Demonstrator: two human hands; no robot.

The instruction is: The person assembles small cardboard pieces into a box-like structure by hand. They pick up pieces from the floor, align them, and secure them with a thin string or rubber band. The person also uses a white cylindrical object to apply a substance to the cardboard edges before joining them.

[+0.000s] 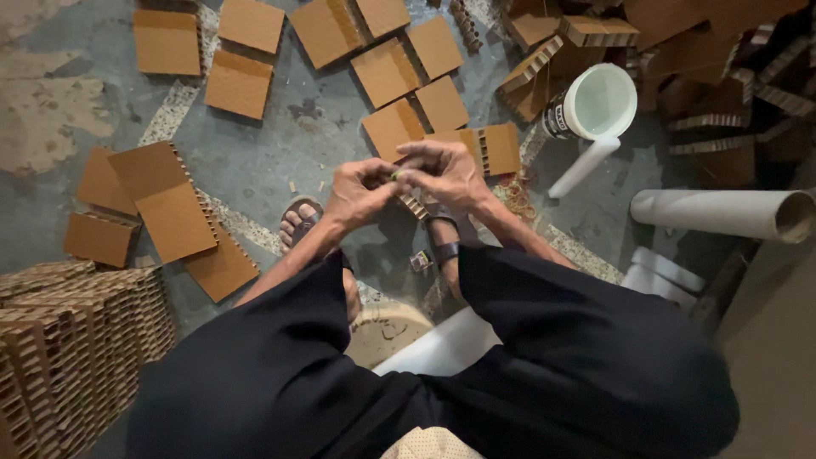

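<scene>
Both hands meet over my knees: left hand (pixel 361 194) and right hand (pixel 444 172) fingers pinched narrow on a small greenish item (pixel 396 176), can't identify it. Cardboard squares (pixel 239 83) lie scattered on the floor (pixel 280 153), stacks (pixel 76 340) done at left; white bucket (pixel 599 102) nearby.

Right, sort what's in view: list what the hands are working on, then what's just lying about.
In hand:
left hand
right hand
small green-tipped object pinched between the fingers
small ridged brown corrugated cardboard strip under the hands

Lying about:
flat brown cardboard squares on the floor
white plastic bucket
white cardboard tube
stacked corrugated cardboard
</scene>
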